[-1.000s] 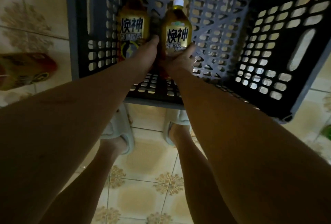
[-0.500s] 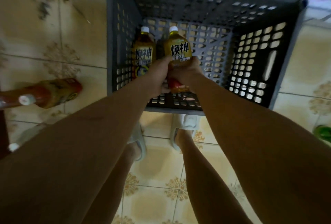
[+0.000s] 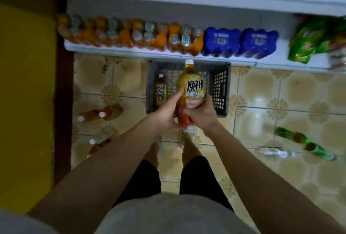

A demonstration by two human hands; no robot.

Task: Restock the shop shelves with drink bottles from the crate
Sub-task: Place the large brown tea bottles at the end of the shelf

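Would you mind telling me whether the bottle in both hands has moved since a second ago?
Yes. The held bottle has risen out of the crate, while the second bottle stays inside against its left wall.

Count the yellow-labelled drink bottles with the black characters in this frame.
2. One bottle is held above the crate by both hands; the other bottle stands inside the crate at its left wall. None visible elsewhere.

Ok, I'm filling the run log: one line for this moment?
both hands, left and right, grip yellow-labelled drink bottle | above grey plastic crate | one matching bottle inside
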